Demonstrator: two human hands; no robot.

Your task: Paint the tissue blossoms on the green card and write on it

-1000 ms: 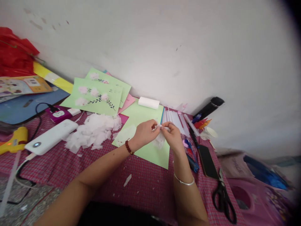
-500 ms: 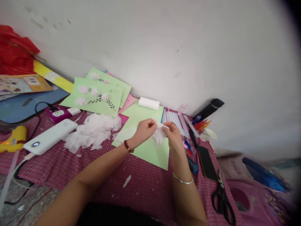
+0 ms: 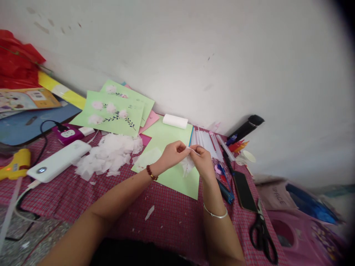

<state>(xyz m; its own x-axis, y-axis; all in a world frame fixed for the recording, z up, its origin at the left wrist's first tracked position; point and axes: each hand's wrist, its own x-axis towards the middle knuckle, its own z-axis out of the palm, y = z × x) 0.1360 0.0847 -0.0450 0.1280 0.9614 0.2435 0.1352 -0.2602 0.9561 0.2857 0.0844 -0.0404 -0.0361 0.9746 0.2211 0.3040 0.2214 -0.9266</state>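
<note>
A thin white piece of tissue paper (image 3: 188, 166) hangs between my two hands, pinched along its top edge. My left hand (image 3: 174, 156), with a beaded bracelet at the wrist, is closed on one side of it. My right hand (image 3: 202, 159), whose arm wears a silver bangle, grips the other side, and the fingertips of both hands nearly meet. Under them lies a light green sheet of paper (image 3: 172, 183). Left of my hands is a heap of torn white tissue pieces (image 3: 108, 153). Behind it, green cards (image 3: 116, 118) carry fluffy tissue flowers and dark leafy stems.
A white paper roll (image 3: 175, 121) lies by the wall. To the left are a white power bank (image 3: 59, 160), a purple socket adapter (image 3: 66, 133) and a yellow glue gun (image 3: 18, 164). To the right lie a phone (image 3: 244, 190), black scissors (image 3: 262, 234) and several pens.
My hands have drawn closer together, so the fingertips now almost touch. The stretch of tissue between them has gathered, and its loose part hangs below.
</note>
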